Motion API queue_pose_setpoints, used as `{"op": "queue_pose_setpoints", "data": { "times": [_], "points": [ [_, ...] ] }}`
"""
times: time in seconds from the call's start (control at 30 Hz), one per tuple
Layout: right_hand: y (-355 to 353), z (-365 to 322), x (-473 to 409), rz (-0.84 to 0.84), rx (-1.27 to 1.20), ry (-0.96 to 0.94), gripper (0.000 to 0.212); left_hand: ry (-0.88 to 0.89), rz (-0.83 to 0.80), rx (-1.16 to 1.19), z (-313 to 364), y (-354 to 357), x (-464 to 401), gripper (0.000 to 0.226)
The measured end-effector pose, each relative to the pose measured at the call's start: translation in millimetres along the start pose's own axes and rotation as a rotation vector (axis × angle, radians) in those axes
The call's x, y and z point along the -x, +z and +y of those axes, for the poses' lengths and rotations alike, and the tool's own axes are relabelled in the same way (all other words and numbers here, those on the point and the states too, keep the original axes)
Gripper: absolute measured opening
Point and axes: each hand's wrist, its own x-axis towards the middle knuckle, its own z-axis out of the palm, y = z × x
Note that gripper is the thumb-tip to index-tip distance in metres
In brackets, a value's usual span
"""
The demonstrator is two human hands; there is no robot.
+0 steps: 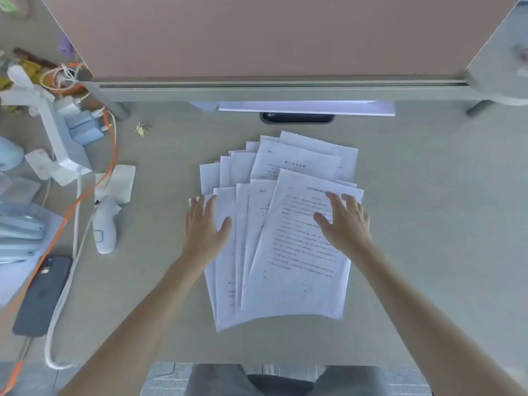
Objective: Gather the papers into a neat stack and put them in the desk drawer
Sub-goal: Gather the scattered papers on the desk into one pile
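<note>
On the middle of the counter, the papers are lying fanned out and overlapping. Flat on their left edge, the left hand is resting with fingers spread wide, gripping nothing; the right hand is pressing wide-spread on the top sheet's far right.

A single wide-angle view from the person's head looks steeply down and forward onto the desk, close above it. The near desk edge and the person's lap sit at the bottom, a partition panel fills the top, and straight lines bow toward the edges.
</note>
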Motion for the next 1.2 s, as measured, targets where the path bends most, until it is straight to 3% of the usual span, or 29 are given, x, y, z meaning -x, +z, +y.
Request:
{"op": "queue_pose_setpoints", "data": {
  "times": [0.13, 0.3, 0.47, 0.53, 0.63, 0.7, 0.77, 0.87, 0.97, 1.2],
  "points": [
    [39.8, 23.6, -14.2, 0.104, 0.120, 0.041, 0.066, -0.063, 0.070, -0.090, -16.1, 35.2, -13.8, 0.070],
    [75.3, 38.0, -24.6, 0.313, 0.163, -0.091, 0.062, 0.003, 0.185, -0.147, -21.1, 62.1, -23.6, 0.069],
    [90.0, 31.2, -29.4, 0.362, 0.137, -0.173, 0.065, 0.088, 0.289, -0.108, -23.0, 70.3, -28.7, 0.065],
    [89.1, 27.2, -27.2, 0.369, -0.043, -0.227, 0.064, 0.109, 0.278, -0.058, -24.3, 70.7, -31.3, 0.063],
    [82.5, 32.4, -16.7, 0.460, -0.520, -0.284, 0.059, 0.140, 0.300, 0.109, -21.9, 60.6, -22.5, 0.048],
    [78.0, 45.9, -7.3, 0.554, -0.630, -0.269, 0.055, 0.129, 0.326, 0.197, -22.4, 51.9, -9.1, 0.040],
    [75.5, 60.2, 2.0, 0.534, -0.546, -0.218, 0.061, 0.091, 0.322, 0.182, -25.3, 45.5, 6.3, 0.050],
    [82.9, 72.0, 14.6, 0.420, -0.217, -0.145, 0.073, 0.038, 0.276, 0.126, -28.7, 47.3, 25.9, 0.059],
    [92.3, 73.4, 23.0, 0.384, 0.030, -0.172, 0.085, 0.017, 0.217, -0.001, -31.5, 56.8, 35.6, 0.067],
    [85.0, 70.0, -11.7, 0.396, 0.079, -0.248, 0.070, 0.054, 0.235, -0.072, -29.6, 62.7, 5.7, 0.071]
  ]
}}
